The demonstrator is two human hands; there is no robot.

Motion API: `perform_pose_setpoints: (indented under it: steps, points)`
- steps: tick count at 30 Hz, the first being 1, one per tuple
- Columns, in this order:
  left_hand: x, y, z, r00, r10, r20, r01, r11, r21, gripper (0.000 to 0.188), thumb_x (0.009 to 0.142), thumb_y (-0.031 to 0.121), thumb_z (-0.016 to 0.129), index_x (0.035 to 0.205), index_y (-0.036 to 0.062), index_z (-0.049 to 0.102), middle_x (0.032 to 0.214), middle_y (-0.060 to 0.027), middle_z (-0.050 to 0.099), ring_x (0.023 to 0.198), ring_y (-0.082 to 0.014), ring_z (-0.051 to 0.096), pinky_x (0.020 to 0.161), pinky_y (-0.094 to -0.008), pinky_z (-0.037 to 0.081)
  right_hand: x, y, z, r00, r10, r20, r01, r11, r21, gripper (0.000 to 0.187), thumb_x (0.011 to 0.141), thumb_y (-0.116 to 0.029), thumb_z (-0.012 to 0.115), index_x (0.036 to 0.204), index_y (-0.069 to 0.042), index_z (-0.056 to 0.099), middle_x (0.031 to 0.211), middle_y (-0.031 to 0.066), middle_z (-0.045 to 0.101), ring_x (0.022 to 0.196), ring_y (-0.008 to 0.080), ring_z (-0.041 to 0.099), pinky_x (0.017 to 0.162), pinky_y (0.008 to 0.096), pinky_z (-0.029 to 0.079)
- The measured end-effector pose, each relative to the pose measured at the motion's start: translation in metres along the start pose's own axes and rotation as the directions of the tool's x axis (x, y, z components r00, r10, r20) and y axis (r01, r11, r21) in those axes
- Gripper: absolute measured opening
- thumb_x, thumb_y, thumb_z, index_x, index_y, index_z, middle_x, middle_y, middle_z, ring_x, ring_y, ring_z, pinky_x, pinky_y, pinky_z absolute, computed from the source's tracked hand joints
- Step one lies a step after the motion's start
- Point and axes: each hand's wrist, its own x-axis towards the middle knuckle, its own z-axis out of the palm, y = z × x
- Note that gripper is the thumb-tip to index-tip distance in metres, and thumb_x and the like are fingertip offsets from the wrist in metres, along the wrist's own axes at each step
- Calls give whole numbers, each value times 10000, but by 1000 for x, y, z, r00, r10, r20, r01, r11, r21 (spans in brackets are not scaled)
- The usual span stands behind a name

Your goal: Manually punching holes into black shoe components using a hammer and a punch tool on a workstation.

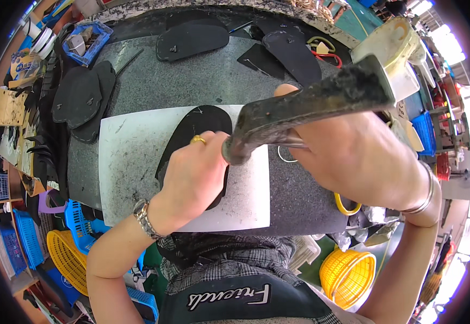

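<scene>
My right hand (335,146) is wrapped round a hammer (305,105) with a dark, worn metal head. The hammer's rounded end hangs beside the fingers of my left hand (194,167) and hides part of them. My left hand rests, fingers curled together, on a black rounded flat piece (205,119). Whatever these fingers pinch is hidden behind the hammer and the hand. Under the black piece lies a white, speckled board (130,162) on the dark grey tabletop (154,81).
More black rounded pieces lie at the far middle (192,40), far right (294,51) and left (78,97). Red-handled scissors (327,56) and a whitish bucket (389,48) stand far right. A blue basket (86,43) sits far left; a yellow basket (348,275) is below the table's front edge.
</scene>
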Motion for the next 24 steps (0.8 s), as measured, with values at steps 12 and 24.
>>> perform_pose_setpoints:
  steps: [12,24]
  points:
    - [11,-20,6,928,-369,42,325,752,-574,139,792,34,678,899,-5,598,692,-147,599,597,-320,575,546,-317,478,6,13,12,991,-38,-129,65,977,205,276,825,53,596,1098,22,566,1028,128,601,844,181,573,709,306,459]
    - [14,-21,6,968,-251,-23,224,899,-375,101,808,61,670,856,7,600,695,-130,616,596,-310,579,570,-341,495,23,5,-18,997,61,-50,-42,952,304,293,853,78,557,1141,24,539,1094,124,595,769,96,554,626,212,426]
